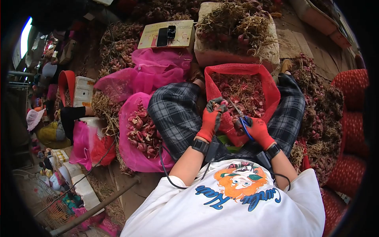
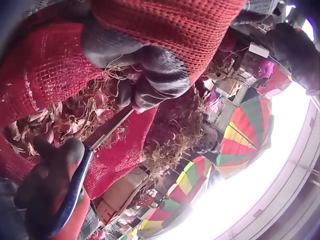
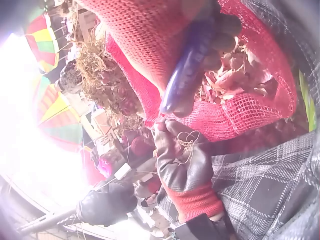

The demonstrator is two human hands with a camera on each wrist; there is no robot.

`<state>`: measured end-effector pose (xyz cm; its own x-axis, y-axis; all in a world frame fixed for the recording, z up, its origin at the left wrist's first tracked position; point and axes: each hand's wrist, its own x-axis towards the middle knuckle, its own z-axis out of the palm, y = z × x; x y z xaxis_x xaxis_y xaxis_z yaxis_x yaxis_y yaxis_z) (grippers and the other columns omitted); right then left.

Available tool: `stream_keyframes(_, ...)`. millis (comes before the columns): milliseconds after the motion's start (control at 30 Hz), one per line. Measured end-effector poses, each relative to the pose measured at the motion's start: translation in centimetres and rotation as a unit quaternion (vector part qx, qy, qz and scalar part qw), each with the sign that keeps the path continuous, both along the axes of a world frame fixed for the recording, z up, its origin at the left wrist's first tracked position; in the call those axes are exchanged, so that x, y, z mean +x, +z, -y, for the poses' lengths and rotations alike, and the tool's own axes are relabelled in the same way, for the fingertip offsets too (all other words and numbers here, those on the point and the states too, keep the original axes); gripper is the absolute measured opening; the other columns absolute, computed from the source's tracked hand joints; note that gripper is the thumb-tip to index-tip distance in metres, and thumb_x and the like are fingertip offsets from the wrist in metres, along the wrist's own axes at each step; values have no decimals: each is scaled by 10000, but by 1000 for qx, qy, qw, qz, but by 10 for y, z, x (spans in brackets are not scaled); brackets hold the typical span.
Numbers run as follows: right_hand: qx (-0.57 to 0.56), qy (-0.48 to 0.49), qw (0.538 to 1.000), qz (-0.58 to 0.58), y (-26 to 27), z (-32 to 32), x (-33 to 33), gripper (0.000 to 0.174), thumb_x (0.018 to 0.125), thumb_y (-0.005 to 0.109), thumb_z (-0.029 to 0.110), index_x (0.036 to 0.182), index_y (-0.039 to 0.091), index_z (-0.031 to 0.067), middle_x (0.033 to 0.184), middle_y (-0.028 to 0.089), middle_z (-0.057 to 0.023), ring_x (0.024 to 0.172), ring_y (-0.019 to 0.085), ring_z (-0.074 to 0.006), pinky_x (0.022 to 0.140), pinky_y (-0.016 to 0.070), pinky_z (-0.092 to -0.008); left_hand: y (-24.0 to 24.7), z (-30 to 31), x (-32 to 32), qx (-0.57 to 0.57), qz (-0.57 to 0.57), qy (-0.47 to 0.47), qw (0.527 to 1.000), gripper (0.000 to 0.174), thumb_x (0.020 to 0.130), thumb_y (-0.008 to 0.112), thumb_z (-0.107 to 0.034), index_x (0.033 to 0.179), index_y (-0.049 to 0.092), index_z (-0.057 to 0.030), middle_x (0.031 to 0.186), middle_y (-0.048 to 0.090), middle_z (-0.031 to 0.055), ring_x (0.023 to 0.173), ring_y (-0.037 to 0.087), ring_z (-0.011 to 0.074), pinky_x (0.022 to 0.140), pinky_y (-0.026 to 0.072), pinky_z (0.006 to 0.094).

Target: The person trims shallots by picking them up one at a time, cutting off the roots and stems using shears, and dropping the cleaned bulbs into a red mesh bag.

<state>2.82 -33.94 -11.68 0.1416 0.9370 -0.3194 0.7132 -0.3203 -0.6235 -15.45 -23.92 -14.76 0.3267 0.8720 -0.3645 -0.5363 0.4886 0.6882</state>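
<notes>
Both hands wear red gloves with grey palms. The left hand (image 1: 212,119) pinches a small red shallot (image 1: 222,106) with dry roots above the near rim of a red mesh bag (image 1: 272,93). In the left wrist view its curled fingers (image 2: 162,75) surround the shallot, and the scissor blades (image 2: 112,129) reach the shallot's lower end. Blue-handled scissors (image 1: 245,127) are gripped by the right hand (image 1: 258,132), blades pointing toward the left hand. Inside the red bag lie shallots and dry skins (image 1: 241,91).
A pink mesh bag of peeled-looking shallots (image 1: 144,134) stands left of the plaid-covered legs. Ahead are a foam box (image 1: 205,55) topped with shallots and a carton (image 1: 148,37) bearing two dark devices. Heaped shallots (image 1: 321,114) lie at right, beside filled red sacks (image 1: 353,130).
</notes>
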Motion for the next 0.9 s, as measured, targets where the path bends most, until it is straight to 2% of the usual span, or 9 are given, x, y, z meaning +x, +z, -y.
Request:
stream_keyframes(67, 22, -9, 999, 25, 7, 0, -1, 410, 747, 652, 416, 983, 633, 81, 852, 651, -157, 799, 629, -333, 694, 490, -409, -2, 0, 0, 1, 4, 3, 1000, 259, 855, 569, 46, 1111, 546, 11, 943, 564, 51, 825, 593, 126, 786, 528, 272)
stream_keyframes(133, 60, -9, 995, 85, 3, 3, 0, 470, 742, 636, 501, 955, 619, 82, 860, 649, -154, 804, 624, -335, 699, 485, -427, -5, 0, 0, 36, -49, 12, 998, 255, 854, 571, 44, 1105, 547, 12, 953, 570, 57, 831, 594, 126, 784, 528, 273)
stream_keyframes(267, 29, 31, 990, 133, 5, 2, -1, 458, 737, 638, 494, 965, 617, 98, 878, 650, -151, 808, 627, -328, 704, 488, -424, -11, 0, 0, 81, -101, 23, 991, 252, 850, 573, 44, 1098, 550, 9, 963, 578, 60, 834, 594, 126, 767, 532, 272)
stream_keyframes(333, -1, 42, 991, 129, 14, -2, -4, 438, 733, 642, 482, 951, 624, 103, 853, 651, -149, 798, 630, -324, 699, 492, -419, -3, 1, -1, 58, -85, 14, 995, 263, 845, 573, 50, 1103, 550, 7, 964, 581, 61, 840, 596, 128, 757, 535, 271)
stream_keyframes(433, -5, 43, 995, 86, 5, 1, -3, 355, 733, 673, 396, 860, 632, 67, 773, 634, -165, 759, 624, -338, 665, 484, -417, 6, 0, -1, 40, -87, 5, 995, 267, 839, 573, 61, 1099, 553, 9, 978, 586, 67, 855, 600, 133, 749, 538, 269)
stream_keyframes(533, 10, 37, 999, 39, 1, 2, 1, 364, 736, 679, 404, 850, 641, 60, 743, 625, -175, 731, 622, -342, 646, 480, -419, -1, 0, -1, 50, -83, 6, 995, 258, 835, 574, 67, 1086, 561, 7, 990, 595, 78, 876, 606, 141, 763, 537, 272)
stream_keyframes(667, -1, 10, 1000, 0, 28, 2, 0, 356, 783, 633, 432, 907, 644, 98, 804, 641, -153, 780, 618, -337, 658, 474, -419, 2, -1, -5, 39, -105, -22, 994, 250, 824, 573, 82, 1061, 574, 2, 999, 607, 72, 894, 601, 127, 791, 522, 262)
stream_keyframes(767, 14, 0, 998, -55, 30, 4, 3, 329, 801, 628, 405, 906, 648, 93, 806, 640, -153, 785, 615, -339, 664, 470, -415, -7, -1, -1, 208, -168, 20, 963, 287, 800, 563, 112, 1061, 580, -6, 999, 615, 44, 869, 592, 95, 792, 504, 239)
stream_keyframes(900, -10, 3, 997, -74, 36, 3, 4, 327, 794, 642, 389, 910, 661, 84, 809, 640, -165, 787, 616, -340, 669, 470, -405, 1, 0, -2, 247, -216, -7, 945, 321, 772, 543, 143, 1051, 584, -10, 995, 621, 21, 842, 581, 74, 809, 484, 224)
